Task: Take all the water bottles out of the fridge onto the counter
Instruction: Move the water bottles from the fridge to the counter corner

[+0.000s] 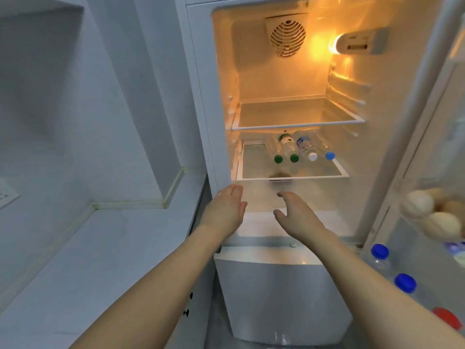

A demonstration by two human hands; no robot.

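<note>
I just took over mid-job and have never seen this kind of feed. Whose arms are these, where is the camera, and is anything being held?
One camera, worn on a person's head, looks down at their bare arms. The left hand and right hand reach into an open fridge, fingers spread, holding nothing. Four bottles lie on the lower shelf, caps toward you. More capped bottles stand in the door beneath some eggs. The counter is to the left.

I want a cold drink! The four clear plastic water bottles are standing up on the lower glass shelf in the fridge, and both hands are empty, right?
Not quite. The head view shows the four clear plastic water bottles lying on their sides, caps toward the front, on the lower glass shelf. Both the left hand and right hand are empty.
</note>
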